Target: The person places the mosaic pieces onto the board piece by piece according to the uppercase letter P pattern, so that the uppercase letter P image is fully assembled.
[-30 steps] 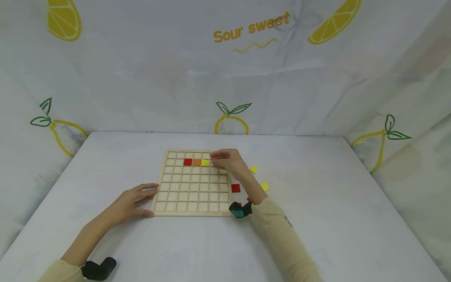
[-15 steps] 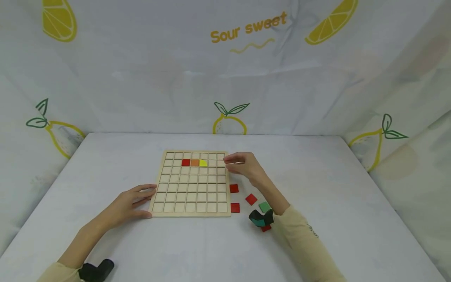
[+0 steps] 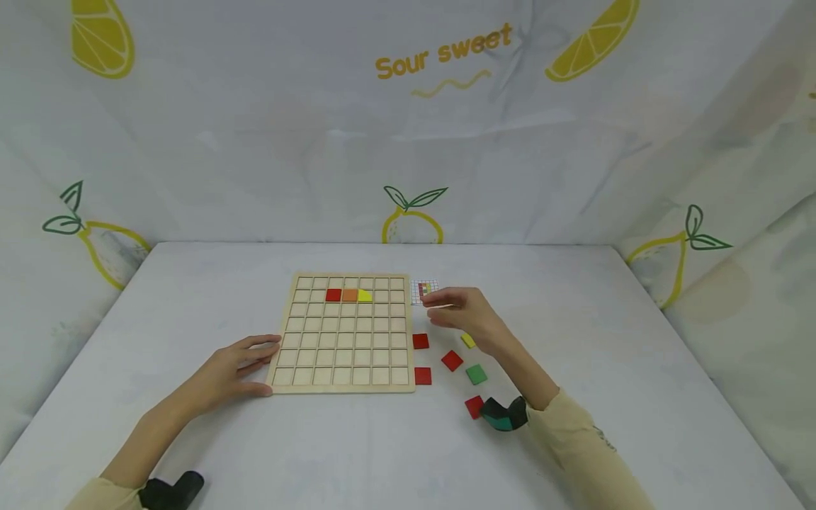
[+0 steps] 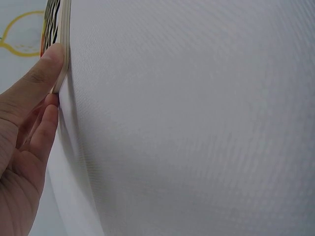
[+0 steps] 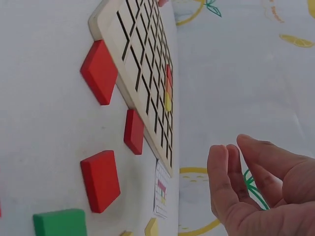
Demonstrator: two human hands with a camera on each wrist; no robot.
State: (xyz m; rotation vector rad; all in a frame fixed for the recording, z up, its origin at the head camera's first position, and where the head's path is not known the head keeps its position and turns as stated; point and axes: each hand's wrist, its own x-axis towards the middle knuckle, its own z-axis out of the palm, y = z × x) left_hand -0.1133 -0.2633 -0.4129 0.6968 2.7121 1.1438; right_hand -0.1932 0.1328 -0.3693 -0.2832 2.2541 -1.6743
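A square wooden grid board [image 3: 341, 389] lies on the table. In its second row from the back sit a red square tile [image 3: 333, 295], an orange tile [image 3: 350, 295] and a yellow piece [image 3: 365, 296] side by side. My left hand [image 3: 232, 367] rests against the board's left edge, thumb at the near corner and fingers farther up; the left wrist view shows the thumb [image 4: 53, 56] touching that corner. Right of the board, my right hand [image 3: 467, 316] hovers with bent fingers, thumb apart from them, holding nothing. It partly covers a small printed pattern card [image 3: 416, 290].
Several red tiles lie right of the board, one [image 3: 421, 341] beside its edge and another [image 3: 452, 360] farther out. A green tile [image 3: 476, 374] and a partly hidden yellow piece [image 3: 468, 341] are among them. A white curtain with lemon prints [image 3: 413, 219] hangs behind.
My right hand has moved from above the board's back rows out to the right, past its edge, uncovering part of the card and the loose tiles. My left hand stays at the board's edge.
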